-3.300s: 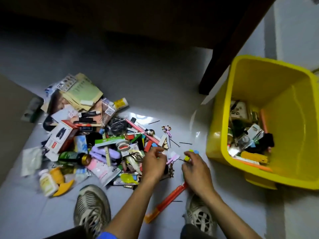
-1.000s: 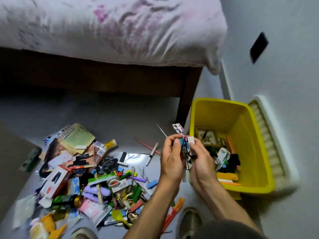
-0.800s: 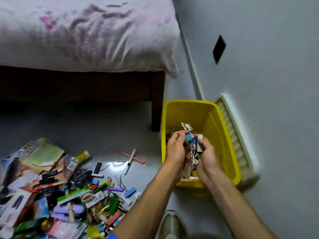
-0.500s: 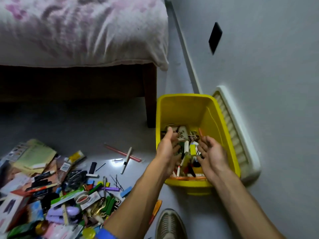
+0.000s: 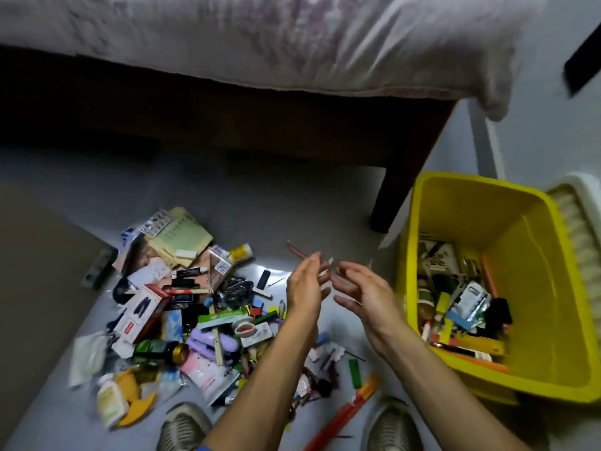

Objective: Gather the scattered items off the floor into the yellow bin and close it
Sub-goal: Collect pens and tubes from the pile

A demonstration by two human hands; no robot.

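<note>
Sitting right of right hand: yellow bin

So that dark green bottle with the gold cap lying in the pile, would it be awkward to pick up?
The dark green bottle lies on its side and looks round, so a nudge would probably roll it. Its surface looks glossy, so it may be a little slippery. It seems rigid and probably heavy for its size; a full grip from the empty left hand should hold it.

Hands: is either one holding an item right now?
No: the left hand and right hand hover open and empty above the floor pile.
</note>
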